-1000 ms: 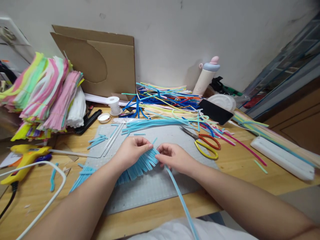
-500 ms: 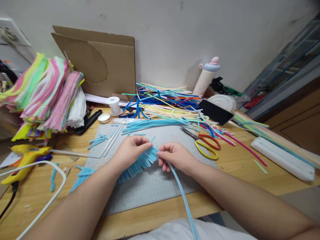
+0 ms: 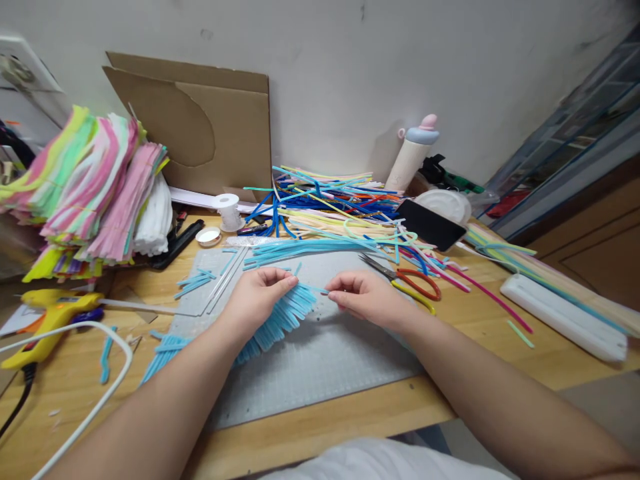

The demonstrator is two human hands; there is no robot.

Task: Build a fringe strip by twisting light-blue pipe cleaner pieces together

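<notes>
My left hand [image 3: 263, 293] is closed, thumb against fingers, on the upper edge of a fringe of short light-blue pipe cleaners [image 3: 285, 317]. The fringe fans out beneath it, partly hidden by my left forearm. A thin light-blue pipe cleaner [image 3: 320, 289] stretches from the fringe's top edge toward the right. Its end is pinched between thumb and fingertips of my right hand [image 3: 363, 297]; any further length behind that hand is hidden. Both hands are above a grey cutting mat [image 3: 320, 377].
Scissors [image 3: 415, 287] lie right of my right hand. Long blue pipe cleaners [image 3: 310, 248] and a mixed colourful pile [image 3: 335, 200] are behind. On the left are a yellow glue gun [image 3: 50, 320], its white cable [image 3: 113, 387], and cut blue pieces [image 3: 195, 283]. A white bottle [image 3: 407, 160] stands at the back.
My right hand has moved right, away from the left. The long blue strand that hung down from it to my lap no longer shows there; a strand now spans between the hands.
</notes>
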